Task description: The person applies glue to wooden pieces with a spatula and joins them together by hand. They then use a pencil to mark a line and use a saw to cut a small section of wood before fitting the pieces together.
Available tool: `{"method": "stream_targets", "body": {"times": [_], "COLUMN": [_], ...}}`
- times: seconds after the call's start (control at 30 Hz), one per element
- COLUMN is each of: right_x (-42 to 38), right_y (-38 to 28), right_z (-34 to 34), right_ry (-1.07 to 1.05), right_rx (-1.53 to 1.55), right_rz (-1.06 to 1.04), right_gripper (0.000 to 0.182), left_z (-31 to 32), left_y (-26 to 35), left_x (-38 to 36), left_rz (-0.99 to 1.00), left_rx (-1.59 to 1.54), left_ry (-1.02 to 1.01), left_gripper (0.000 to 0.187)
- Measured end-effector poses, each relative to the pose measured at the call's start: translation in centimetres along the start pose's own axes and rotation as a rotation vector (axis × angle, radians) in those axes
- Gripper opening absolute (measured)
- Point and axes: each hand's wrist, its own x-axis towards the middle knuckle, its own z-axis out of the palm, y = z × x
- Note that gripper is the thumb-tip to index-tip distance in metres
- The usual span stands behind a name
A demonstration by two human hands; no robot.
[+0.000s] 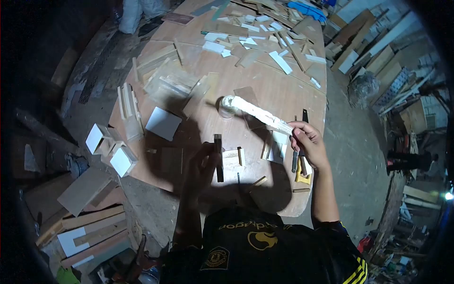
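Note:
My right hand (309,144) is closed around the near end of a long stick coated in lumpy white stuff (260,113). The far end of that stick is over a small round pot (227,109) on the table. In shadow, my left hand (201,163) pinches a short dark wooden strip (218,161) held on end. Below and between the hands lies a small pale wooden piece (231,157) with a narrow strip (241,156) at its side. A framed white piece (275,146) sits close to my right hand, beside a yellow-handled tool (303,175).
Many wood and white board offcuts (255,42) cover the table's far end. A white square (163,123) and wooden frame parts (130,111) lie to the left. White-faced blocks (124,161) are at the left edge. Boards (352,42) lean along the right side. Scrap wood (92,236) lies lower left.

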Motion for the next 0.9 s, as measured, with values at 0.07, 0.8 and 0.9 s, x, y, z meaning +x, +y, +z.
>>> {"method": "stream_targets", "body": {"times": [0.07, 0.8, 0.9], "right_x": [0.2, 20.9, 21.0], "right_y": [-0.4, 2.2, 2.0], "right_z": [-0.1, 8.2, 11.1], "right_ry": [0.099, -0.246, -0.356], "right_rx": [-0.158, -1.774, -1.754], "right_rz": [0.011, -0.378, -0.246], "right_gripper": [0.024, 0.022, 0.022], "left_z": [0.1, -5.2, -5.1], "left_y": [-1.2, -7.3, -6.5], "left_x": [0.6, -2.8, -2.9], "left_rz": [0.007, -0.389, -0.379], "left_rx": [-0.033, 0.113, 0.095], "left_ry": [0.048, 0.152, 0.164], "left_gripper": [0.018, 0.030, 0.034]}}
